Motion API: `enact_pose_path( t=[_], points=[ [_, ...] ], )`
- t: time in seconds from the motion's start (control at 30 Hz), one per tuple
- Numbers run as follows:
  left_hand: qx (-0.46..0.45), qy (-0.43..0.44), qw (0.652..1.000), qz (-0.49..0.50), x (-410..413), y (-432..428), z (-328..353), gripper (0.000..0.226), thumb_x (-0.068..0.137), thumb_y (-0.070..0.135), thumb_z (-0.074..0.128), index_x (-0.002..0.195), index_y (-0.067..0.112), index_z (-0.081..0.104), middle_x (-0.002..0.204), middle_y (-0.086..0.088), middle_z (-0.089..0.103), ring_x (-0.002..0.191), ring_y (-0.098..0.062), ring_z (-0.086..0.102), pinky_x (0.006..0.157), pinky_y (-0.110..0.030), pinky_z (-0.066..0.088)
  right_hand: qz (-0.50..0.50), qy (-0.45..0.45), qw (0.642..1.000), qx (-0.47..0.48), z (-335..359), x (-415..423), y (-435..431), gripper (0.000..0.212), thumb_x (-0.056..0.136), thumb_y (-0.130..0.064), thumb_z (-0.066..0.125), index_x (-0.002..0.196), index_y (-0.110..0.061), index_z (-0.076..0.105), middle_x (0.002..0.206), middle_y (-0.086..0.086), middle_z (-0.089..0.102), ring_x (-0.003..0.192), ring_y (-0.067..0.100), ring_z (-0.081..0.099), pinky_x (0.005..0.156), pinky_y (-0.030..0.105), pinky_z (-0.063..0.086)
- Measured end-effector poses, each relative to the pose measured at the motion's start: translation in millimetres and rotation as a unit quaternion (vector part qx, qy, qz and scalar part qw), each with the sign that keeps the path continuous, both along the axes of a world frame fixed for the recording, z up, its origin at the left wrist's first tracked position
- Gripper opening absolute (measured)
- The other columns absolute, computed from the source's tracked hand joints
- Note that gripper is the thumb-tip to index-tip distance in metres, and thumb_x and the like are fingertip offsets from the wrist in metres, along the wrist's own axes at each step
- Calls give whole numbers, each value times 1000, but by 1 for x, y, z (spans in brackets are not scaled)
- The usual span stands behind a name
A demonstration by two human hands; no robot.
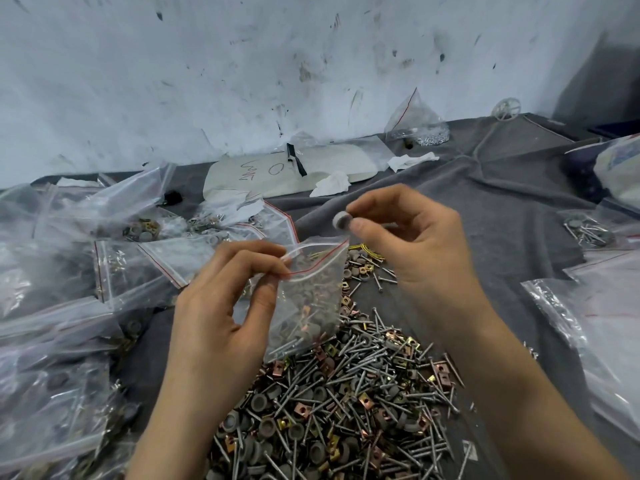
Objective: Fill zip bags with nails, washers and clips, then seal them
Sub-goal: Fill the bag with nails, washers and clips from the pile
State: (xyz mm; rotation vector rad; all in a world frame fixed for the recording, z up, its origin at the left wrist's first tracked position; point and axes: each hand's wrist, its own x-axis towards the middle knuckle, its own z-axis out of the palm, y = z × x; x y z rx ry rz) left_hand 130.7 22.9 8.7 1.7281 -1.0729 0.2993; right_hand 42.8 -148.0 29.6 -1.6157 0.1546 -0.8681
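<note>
Right fingers (363,227) pinching washer (341,220) above zip bag (311,292), left fingers (263,251) pinching its rim

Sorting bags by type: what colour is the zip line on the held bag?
Red zip line on the bag, head view.

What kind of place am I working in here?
Likely a makeshift hardware-packing bench: a loose heap of nails, washers and clips on grey cloth, filled zip bags piled left, a scuffed white wall behind.
</note>
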Motion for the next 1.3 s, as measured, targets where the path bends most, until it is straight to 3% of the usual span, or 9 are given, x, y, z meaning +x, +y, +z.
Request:
enact_pose_path(
  t=[0.13,0.27,0.33,0.4,0.5,0.63,0.77,1.13,1.3],
  points=[
    [-4,1,1000,-11,-3,-2,0,15,88,26,49,88,24,64,107,12,64,106,-14,63,84,-41,53,-26,66,992,-105,-1,2,10,13,80,-13,73,85,-24,72,76,-18,66,69,0,55,69,26,46],
    [-9,8,1000,-5,-3,-2,0,15,88,28,48,88,26,63,107,15,64,107,-11,62,85,-34,53,-76,41,992,-91,-10,7,-4,11,86,-14,67,84,-24,71,76,-13,68,72,4,61,67,17,47],
    [-12,9,1000,0,-2,-2,0,15,89,29,49,88,26,63,107,16,64,107,-9,62,86,-30,52,-115,96,979,-142,-20,13,-21,15,87,-10,64,83,-24,70,74,-10,68,70,5,61,66,14,47],
    [-13,9,1000,3,-2,-2,0,14,88,29,49,89,26,63,107,17,64,107,-10,62,86,-30,52,-107,242,941,-213,-37,21,-37,14,87,-10,63,87,-22,71,79,-8,69,69,2,59,72,10,44],
    [-14,10,1000,2,-2,-2,0,15,88,28,48,88,26,63,107,16,63,108,-13,62,86,-33,52,-36,439,854,-277,-69,31,-46,13,87,-15,64,96,-16,72,98,3,70,86,12,59,83,22,44],
    [-15,13,1000,4,-1,0,0,15,87,28,47,88,26,62,107,18,63,107,-8,62,86,-26,50,1,495,820,-288,-87,38,-45,10,84,-13,65,91,-17,72,95,3,70,92,18,63,76,22,45],
    [-11,15,1000,9,0,0,-1,17,88,29,47,89,24,63,107,18,63,107,-8,62,86,-28,51,34,509,817,-268,-87,37,-45,14,81,-10,64,89,-20,68,81,-3,60,81,14,59,70,20,42],
    [-8,13,1000,7,-2,-1,1,16,87,30,47,88,26,63,106,19,63,105,-7,62,87,-29,51,81,509,820,-250,-86,35,-48,19,79,-6,67,86,-22,59,74,-10,54,79,16,57,67,22,41],
    [-12,15,1000,4,-1,0,1,16,88,29,48,88,25,63,106,17,63,106,-9,62,87,-30,51,-5,434,875,-216,-69,30,-47,16,77,-5,65,74,-20,63,68,-10,57,70,10,56,60,21,44]
  ],
)
